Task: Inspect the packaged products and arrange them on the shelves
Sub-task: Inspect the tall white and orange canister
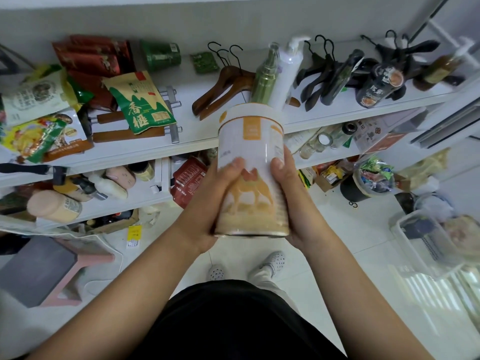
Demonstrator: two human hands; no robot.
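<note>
A tall white and orange tin (251,149) with a camel picture stands upright in front of me, held in both hands above the floor. My left hand (207,201) grips its left side and bottom, thumb across the label. My right hand (291,193) grips its right side, thumb on the front. Behind the tin runs the white top shelf (233,137), with snack bags such as a green and tan pouch (139,102) lying at its left.
Wooden hangers (220,92), a green bottle (265,76), a white pump bottle (288,68) and black hangers (327,76) crowd the top shelf. Lower shelves hold bottles and red packs. A pink stool (39,268) stands at left, a clear plastic bin (420,245) at right.
</note>
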